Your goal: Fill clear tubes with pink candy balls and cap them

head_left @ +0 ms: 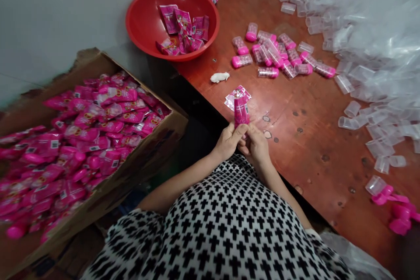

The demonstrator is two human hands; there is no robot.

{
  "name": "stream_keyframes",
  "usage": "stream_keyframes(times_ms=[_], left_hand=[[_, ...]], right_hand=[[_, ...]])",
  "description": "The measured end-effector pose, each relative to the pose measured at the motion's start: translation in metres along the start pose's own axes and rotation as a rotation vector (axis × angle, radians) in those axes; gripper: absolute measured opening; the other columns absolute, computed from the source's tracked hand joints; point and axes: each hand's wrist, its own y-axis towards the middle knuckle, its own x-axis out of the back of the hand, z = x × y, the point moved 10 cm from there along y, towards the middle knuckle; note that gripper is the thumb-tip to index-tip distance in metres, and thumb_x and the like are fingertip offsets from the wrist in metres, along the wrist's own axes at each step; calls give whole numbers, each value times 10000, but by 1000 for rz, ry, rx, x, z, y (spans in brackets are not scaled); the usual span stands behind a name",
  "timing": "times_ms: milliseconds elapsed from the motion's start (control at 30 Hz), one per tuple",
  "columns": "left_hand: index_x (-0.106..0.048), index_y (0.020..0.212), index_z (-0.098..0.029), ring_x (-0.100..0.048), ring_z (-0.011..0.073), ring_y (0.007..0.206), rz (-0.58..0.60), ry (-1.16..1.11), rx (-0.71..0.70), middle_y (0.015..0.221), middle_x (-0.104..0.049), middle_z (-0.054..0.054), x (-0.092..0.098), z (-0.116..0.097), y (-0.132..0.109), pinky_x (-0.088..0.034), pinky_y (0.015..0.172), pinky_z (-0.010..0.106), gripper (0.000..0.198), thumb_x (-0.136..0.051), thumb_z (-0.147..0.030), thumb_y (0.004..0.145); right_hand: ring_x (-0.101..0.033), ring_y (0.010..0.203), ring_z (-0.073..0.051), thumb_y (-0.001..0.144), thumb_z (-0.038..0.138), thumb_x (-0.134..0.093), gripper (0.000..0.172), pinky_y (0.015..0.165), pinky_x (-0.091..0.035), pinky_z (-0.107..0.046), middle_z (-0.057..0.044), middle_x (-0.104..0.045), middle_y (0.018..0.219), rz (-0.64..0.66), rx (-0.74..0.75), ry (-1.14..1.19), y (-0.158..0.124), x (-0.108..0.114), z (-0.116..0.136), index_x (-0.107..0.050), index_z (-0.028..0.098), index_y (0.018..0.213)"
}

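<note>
A pink printed packet (242, 111) is grasped at its lower end by the left hand (227, 141) and the right hand (258, 143); thumbs and fingers of both are pinched on it. The packet is held upright at the near edge of the red-brown wooden table (305, 144), in front of the cross-patterned garment (236, 223). Just beyond it, flat pink sachets (231, 99) are laid on the tabletop, with a small white object (219, 77) placed near. Farther off, pink-capped clear tubes (273, 52) are loosely grouped. Clear plastic cylinders (367, 39) are heaped at right; pink plastic parts (400, 216) are scattered below them. More sachets (183, 22) are contained in a red bowl (139, 30) at the table's corner. At left, a cardboard box (144, 159) is filled with pink wrapped items (95, 113); their contents cannot be told.
</note>
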Motion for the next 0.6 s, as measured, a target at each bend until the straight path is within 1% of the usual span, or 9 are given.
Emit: stream_keyframes(times_ms=[33,100,167,200,267,367,433,533,600], left_hand=[[-618,1147,-186,-598,103,563,17,-17,-10,883,-717,56,-2,-2,-1,-473,529,208,522,-630,-540,764],[-615,1167,-193,-634,129,672,92,-117,-45,931,-709,67,-10,-8,0,-502,619,230,542,-572,-582,792],[-641,1118,-172,-651,152,760,128,-276,-60,917,-701,80,-14,-12,2,-512,689,248,540,-539,-601,807],[-653,1078,-160,-650,148,753,121,-340,-58,875,-695,76,-14,-13,4,-512,683,241,520,-556,-591,802],[-654,1009,-147,-627,111,639,78,-397,-30,763,-668,43,-11,-12,7,-500,587,204,462,-639,-540,765],[-604,977,-164,-476,53,371,21,-378,41,599,-586,-35,-8,-8,10,-399,363,173,437,-689,-512,727],[-564,967,-187,-376,35,289,-13,-364,55,552,-538,-73,-5,-9,11,-309,276,158,415,-689,-502,728],[-538,939,-198,-400,32,315,-63,-370,30,587,-546,-75,-1,-12,12,-250,250,132,406,-727,-467,701],[-531,896,-191,-422,35,331,-74,-369,23,600,-560,-64,0,-13,12,-246,250,130,400,-724,-481,698]], right_hand=[[-268,307,-26,794,586,-559,421,283,-195,-158,88,-417,475,17,-41,81,1,-3,0,-424,206,673],[-239,287,-20,780,577,-585,410,265,-156,-147,93,-406,454,58,-125,182,2,-9,1,-444,202,691],[-218,270,-17,777,567,-595,395,255,-141,-141,99,-397,436,122,-211,228,2,-17,-1,-467,199,714],[-212,264,-17,778,570,-591,395,250,-138,-140,99,-398,430,152,-246,238,2,-21,-3,-474,198,720],[-242,267,-23,784,574,-582,392,247,-160,-139,93,-418,439,170,-261,242,2,-23,-6,-480,200,729],[-392,344,-47,793,585,-568,391,280,-276,-145,58,-508,522,120,-152,171,5,-15,-6,-509,200,763],[-487,435,-66,804,578,-558,380,338,-372,-160,29,-575,625,90,-45,63,5,-8,-3,-551,199,839],[-557,550,-79,813,488,-601,309,460,-479,-190,12,-629,770,43,93,-171,2,1,6,-587,213,953],[-573,580,-82,817,435,-619,258,520,-509,-206,14,-638,795,13,144,-277,1,5,11,-594,221,959]])
